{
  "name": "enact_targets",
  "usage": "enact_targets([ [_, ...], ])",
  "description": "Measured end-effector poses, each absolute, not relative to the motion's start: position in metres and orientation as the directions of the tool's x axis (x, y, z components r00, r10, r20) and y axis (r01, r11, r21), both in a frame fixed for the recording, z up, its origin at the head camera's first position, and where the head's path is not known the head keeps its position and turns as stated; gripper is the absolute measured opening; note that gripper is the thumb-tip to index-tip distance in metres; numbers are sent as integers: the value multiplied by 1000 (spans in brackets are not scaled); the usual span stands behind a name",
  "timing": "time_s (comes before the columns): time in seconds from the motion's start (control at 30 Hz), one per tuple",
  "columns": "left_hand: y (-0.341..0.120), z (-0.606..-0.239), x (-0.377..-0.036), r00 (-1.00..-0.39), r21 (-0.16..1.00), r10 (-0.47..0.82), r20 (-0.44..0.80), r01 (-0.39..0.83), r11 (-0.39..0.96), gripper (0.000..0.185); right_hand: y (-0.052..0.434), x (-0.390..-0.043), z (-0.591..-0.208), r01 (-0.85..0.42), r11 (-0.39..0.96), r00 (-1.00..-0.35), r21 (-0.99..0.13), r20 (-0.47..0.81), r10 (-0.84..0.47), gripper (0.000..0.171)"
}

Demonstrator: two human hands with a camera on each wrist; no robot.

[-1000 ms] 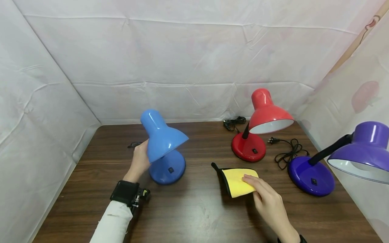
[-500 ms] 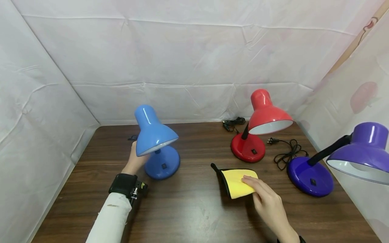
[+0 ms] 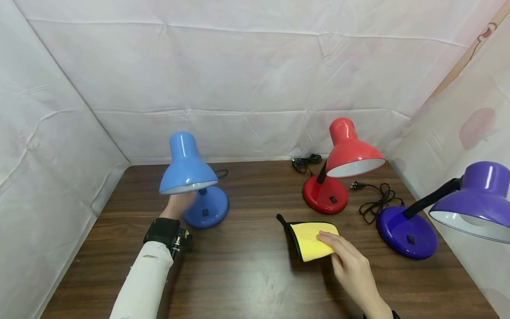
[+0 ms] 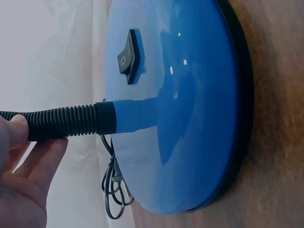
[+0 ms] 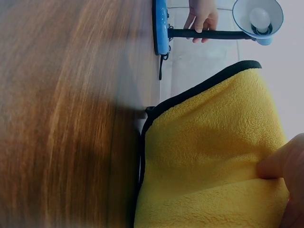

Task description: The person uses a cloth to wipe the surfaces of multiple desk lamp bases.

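Dark wood tabletop [image 3: 255,283]. Blue lamp [image 3: 205,208] stands at left on the tabletop, shade level; left hand [image 3: 177,204] beneath the shade, fingers curled around its black corrugated neck [image 4: 61,122]. Yellow cloth [image 3: 312,239] lies folded at centre; right hand [image 3: 352,270] has loosely extended fingers resting flat on its near edge, not clenched.
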State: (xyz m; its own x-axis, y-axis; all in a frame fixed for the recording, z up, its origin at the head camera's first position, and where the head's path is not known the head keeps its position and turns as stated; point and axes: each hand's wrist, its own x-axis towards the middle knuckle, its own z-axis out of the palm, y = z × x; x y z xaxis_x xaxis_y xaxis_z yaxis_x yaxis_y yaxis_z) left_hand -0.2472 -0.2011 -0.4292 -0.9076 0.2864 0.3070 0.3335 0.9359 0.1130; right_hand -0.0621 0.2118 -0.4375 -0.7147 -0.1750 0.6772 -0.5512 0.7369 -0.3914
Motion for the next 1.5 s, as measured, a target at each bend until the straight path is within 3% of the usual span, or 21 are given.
enact_targets([
  [0.03, -202, -431, -249, -904, 137, 277, 326, 335, 932, 7, 212, -62, -438, -552, 736, -714, -392, 678, -175, 55],
  [0.13, -203, -435, -255, -934, 454, 151, 324, 293, 842, 14, 211, -63, -438, -553, 735, -713, -392, 679, -175, 54],
  [0.27, -204, -438, -262, -950, 588, 91, 298, 258, 767, 19, 211, -65, -438, -561, 730, -708, -390, 683, -179, 53],
  [0.57, -197, -435, -273, -908, 462, 133, 397, 323, 826, 11, 210, -67, -438, -553, 739, -715, -384, 675, -184, 55],
  [0.77, -193, -431, -278, -924, 550, 96, 371, 302, 779, 12, 210, -67, -437, -550, 741, -718, -387, 671, -183, 56],
  [1.1, -193, -435, -285, -902, 474, 97, 421, 310, 824, 5, 210, -66, -438, -549, 737, -722, -394, 668, -181, 56],
  [1.33, -191, -435, -284, -927, 580, 41, 374, 268, 770, 14, 209, -66, -438, -549, 737, -722, -395, 668, -180, 56],
  [1.5, -189, -434, -284, -917, 520, 70, 392, 284, 806, 13, 210, -66, -438, -550, 738, -720, -390, 670, -183, 56],
])
